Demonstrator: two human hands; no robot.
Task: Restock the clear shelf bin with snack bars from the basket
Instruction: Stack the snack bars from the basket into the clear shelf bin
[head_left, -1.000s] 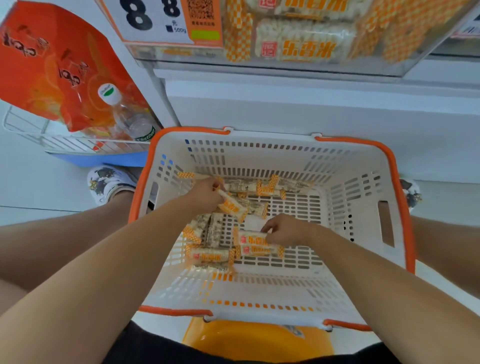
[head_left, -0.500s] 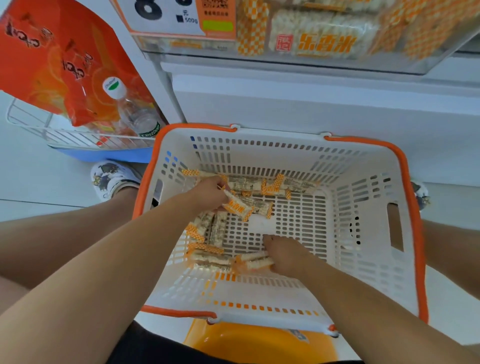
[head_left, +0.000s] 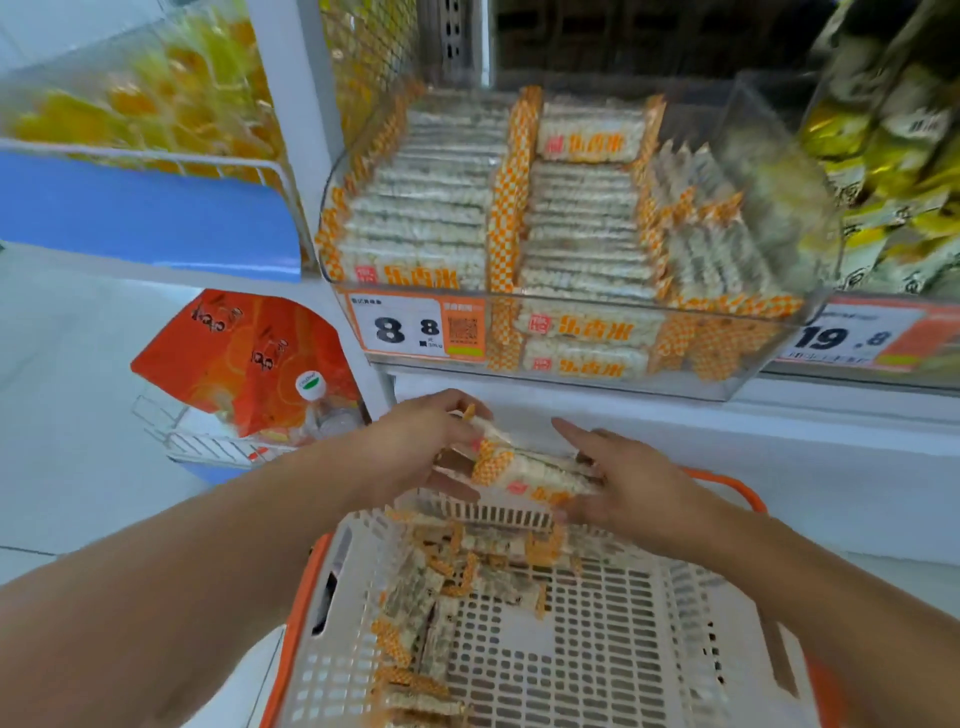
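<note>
A small stack of snack bars (head_left: 524, 467) in clear wrappers with orange checkered ends is held between both hands, above the far rim of the white basket (head_left: 649, 649). My left hand (head_left: 415, 441) grips the stack's left end. My right hand (head_left: 628, 478) presses its right end with fingers straight. Several more loose snack bars (head_left: 441, 597) lie along the basket's left and far side. The clear shelf bin (head_left: 779, 218) stands above and behind the hands, holding rows of the same bars, with room at its right side.
The basket has an orange rim and sits on an orange stool. Price tags 8.8 (head_left: 410, 327) and 19.8 (head_left: 847, 338) hang on the shelf edge. A wire rack (head_left: 218, 447) at the left holds an orange bag and a bottle. Yellow packets fill the bin to the right.
Both hands have come up out of the basket with bars gathered between them, and my view has tilted up from the basket floor to the shelf bin.
</note>
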